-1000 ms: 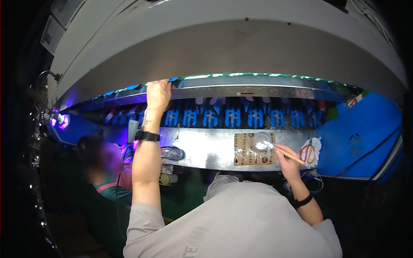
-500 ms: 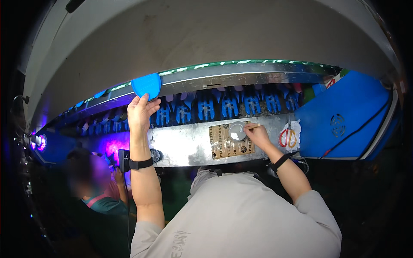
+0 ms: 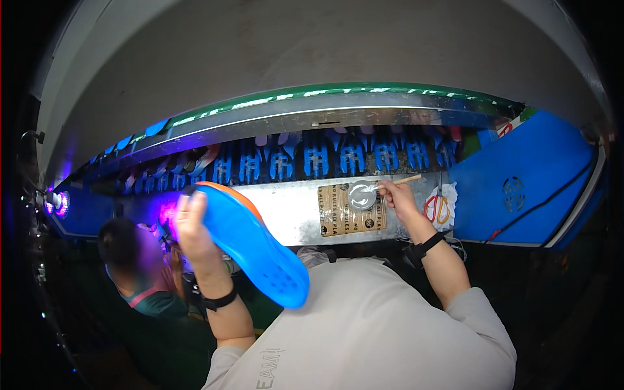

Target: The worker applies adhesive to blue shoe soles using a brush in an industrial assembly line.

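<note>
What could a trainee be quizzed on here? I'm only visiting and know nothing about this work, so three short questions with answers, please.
1. True or false: the left hand holds up a blue, sole-shaped piece with an orange edge.
2. What does the round, shallow, greyish dish rest on?
(a) crumpled white paper
(b) a flat rectangle in brown printed wrapping
(c) a large blue panel
3. What is in the right hand?

Key:
1. True.
2. b.
3. A slim, light-brown, wood-coloured stick, slanting with its lower end toward the dish.
</note>
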{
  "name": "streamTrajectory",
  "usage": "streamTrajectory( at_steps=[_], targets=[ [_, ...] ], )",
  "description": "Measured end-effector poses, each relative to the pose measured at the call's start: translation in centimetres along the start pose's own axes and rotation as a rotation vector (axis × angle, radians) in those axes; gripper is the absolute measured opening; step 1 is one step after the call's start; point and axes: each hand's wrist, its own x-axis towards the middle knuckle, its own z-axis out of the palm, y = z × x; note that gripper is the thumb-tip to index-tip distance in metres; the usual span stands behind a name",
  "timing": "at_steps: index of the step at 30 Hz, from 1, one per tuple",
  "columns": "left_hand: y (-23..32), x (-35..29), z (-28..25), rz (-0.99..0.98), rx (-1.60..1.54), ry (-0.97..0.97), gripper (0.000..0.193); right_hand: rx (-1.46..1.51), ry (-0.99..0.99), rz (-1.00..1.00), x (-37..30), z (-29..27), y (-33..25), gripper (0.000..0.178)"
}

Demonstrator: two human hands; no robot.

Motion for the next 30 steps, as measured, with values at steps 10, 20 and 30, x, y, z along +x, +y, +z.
streamTrajectory(
  at_steps=[10,20,30],
  targets=[
    [-6.3,-10.6,1.7,-0.830,-0.788,-0.772,0.090,-0.182,0.025,-0.105,-1.0,0.0,1.5,0.022],
    [-8.4,-9.3,-0.6,-0.582,-0.485,-0.571,0.079,-0.082,-0.390,-0.569,-12.2,7.7,-8.7,0.020],
    [-5.1,-9.6,0.8,-0.561,-0.321,-0.669,0.081,-0.344,-0.474,-0.902,-13.5,10.8,-11.3,0.018]
  ],
)
